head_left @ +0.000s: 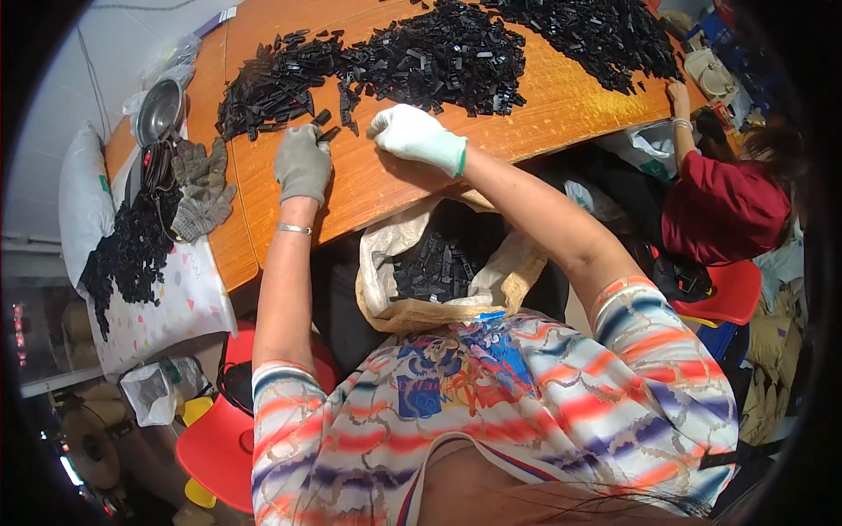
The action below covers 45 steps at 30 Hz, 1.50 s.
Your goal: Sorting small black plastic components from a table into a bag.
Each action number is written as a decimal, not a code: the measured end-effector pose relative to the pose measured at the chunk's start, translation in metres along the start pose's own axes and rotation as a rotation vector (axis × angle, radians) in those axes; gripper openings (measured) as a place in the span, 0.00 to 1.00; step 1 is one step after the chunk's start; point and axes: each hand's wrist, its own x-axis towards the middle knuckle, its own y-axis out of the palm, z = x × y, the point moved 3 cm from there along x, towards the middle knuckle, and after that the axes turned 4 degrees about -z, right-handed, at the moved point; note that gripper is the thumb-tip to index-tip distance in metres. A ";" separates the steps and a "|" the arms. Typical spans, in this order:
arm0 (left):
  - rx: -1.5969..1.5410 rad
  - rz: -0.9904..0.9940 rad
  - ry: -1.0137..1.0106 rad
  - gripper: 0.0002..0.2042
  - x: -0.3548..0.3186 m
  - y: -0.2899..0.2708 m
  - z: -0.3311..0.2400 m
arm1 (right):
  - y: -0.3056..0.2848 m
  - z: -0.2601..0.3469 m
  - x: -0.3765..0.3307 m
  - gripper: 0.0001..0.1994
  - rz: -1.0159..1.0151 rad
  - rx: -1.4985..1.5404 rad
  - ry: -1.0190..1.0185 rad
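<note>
My left hand (303,165), in a grey glove, is closed at the table's near side with a small black plastic piece (329,134) at its fingertips. Another black piece lies just beyond those fingers. My right hand (416,138), in a white glove with a green cuff, is curled closed a little to the right; whatever its fingers may hold is hidden. Just past both hands spread heaps of small black plastic parts (434,57) on the orange-brown wooden table (386,197). On my lap, below the table edge, an open sack (379,263) contains many similar black parts (436,267).
A metal bowl (161,112), a spare grey glove (203,188) and more black parts (132,250) are at the left on a patterned cloth (197,285). At the right, a person in a dark red top (724,206) reaches to the table. Red stools (215,451) stand nearby.
</note>
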 end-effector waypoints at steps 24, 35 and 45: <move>-1.827 0.097 -0.376 0.07 -0.076 -0.019 -0.024 | -0.011 0.087 -0.020 0.13 -0.132 0.472 0.136; -1.690 0.038 -0.386 0.08 -0.081 -0.021 -0.027 | -0.018 0.100 -0.023 0.14 -0.059 0.188 0.095; -1.435 -0.117 -0.369 0.08 -0.081 -0.009 -0.031 | -0.010 0.102 -0.016 0.07 0.066 -0.374 -0.329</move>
